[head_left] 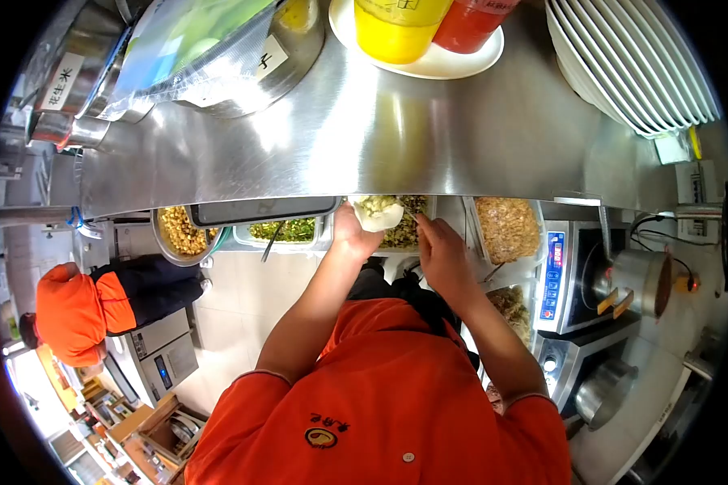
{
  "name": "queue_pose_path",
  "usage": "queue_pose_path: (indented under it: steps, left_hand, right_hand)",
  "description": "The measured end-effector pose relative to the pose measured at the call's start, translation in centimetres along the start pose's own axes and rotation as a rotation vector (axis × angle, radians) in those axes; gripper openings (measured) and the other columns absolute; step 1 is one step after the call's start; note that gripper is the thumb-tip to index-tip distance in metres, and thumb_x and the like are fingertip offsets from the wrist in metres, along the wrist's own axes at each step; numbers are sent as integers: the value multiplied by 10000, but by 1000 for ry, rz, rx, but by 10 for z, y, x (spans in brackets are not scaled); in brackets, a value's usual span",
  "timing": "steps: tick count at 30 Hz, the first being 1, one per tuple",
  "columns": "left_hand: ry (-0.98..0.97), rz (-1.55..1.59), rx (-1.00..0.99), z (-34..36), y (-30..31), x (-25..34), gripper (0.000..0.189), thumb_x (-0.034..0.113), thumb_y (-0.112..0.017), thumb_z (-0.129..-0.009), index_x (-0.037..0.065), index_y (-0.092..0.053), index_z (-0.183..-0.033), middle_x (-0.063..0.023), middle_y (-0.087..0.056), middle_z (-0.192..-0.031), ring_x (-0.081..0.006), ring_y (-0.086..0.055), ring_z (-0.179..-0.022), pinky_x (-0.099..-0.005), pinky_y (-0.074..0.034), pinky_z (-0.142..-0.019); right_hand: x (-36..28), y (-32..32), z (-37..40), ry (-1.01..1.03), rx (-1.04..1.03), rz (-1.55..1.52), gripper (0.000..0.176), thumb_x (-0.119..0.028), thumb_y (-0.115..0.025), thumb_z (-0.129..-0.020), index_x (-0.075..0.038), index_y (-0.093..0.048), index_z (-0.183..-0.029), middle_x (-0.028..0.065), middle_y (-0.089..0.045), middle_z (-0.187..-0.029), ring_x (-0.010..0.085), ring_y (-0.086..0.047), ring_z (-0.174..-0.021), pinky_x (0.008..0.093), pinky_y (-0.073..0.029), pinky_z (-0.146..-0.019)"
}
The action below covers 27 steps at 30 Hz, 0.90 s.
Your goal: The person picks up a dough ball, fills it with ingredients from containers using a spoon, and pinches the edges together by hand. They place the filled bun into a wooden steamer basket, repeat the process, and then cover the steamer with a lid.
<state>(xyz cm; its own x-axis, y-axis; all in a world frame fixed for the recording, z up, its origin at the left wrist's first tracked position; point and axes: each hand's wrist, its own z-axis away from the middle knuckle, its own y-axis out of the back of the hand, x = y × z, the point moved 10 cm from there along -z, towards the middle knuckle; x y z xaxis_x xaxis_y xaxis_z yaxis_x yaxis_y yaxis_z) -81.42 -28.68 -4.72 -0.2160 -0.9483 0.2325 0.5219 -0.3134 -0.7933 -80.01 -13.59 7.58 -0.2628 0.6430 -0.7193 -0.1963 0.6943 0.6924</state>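
A round white wrapper [378, 217] with pale green chopped filling on it rests in my left hand [353, 234], whose fingers curl round its left side and underside. To the right, my right hand [442, 252] is closed on a thin utensil [411, 213] that points toward the filling. Beneath and behind the wrapper, a container of dark green chopped filling [402, 234] shows partly. Another container of chopped greens [287, 230], with a dark handle in it, lies to the left. A tub of light brown mince [506, 229] stands to the right.
A steel shelf [461, 137] spans above my hands, bearing stacked plates [631, 65], yellow and red containers on a dish, and bagged greens. A bowl of yellow pieces [183, 230] sits left. An induction cooker [574, 275] and pot are right. A person [73, 311] stands at far left.
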Motion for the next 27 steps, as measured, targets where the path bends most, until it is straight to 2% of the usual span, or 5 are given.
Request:
queue_pose_path:
  steps: [2,6,9,12,27]
  left_hand:
    - [7,7,56,0,-2,-1,409,259,-333,-1057,37,-550,-1324,-135,-633,-1279,-308,-611,-1179,-492,-509,-1018]
    - [-13,72,-1,7,-18,6,412,290,-351,-1051,39,-568,-1295,-132,-654,-1220,-298,-634,-1118,-485,-526,-970]
    - [-45,53,22,15,-22,7,411,330,-389,-1044,42,-590,-1256,-121,-675,-1137,-289,-653,-1033,-474,-537,-913]
    - [-218,-101,153,25,-24,17,436,391,-450,-1040,23,-596,-1224,-106,-677,-1116,-274,-658,-1002,-453,-539,-892]
    - [-82,14,22,24,-25,25,377,223,-377,-1038,-20,-580,-1242,-171,-663,-1163,-317,-665,-1053,-470,-560,-952]
  right_hand:
    - [-11,-4,3,130,28,148,341,-53,-576,-963,2,-587,-1300,216,-634,-1114,414,-648,-962,481,-529,-797]
    - [-21,13,11,117,104,-47,280,-56,-572,-978,13,-637,-1242,184,-655,-940,338,-673,-829,428,-537,-721]
    - [4,-10,16,-172,-69,-459,220,-109,-579,-1005,15,-697,-1143,96,-598,-713,172,-577,-607,319,-467,-555]
    - [26,-68,37,-730,-407,-1173,241,-182,-584,-1022,4,-728,-1079,-25,-469,-636,30,-311,-478,224,-227,-436]
    - [9,-57,46,-986,-668,-1463,232,-154,-595,-1004,46,-687,-1078,2,-487,-666,42,-326,-491,217,-209,-407]
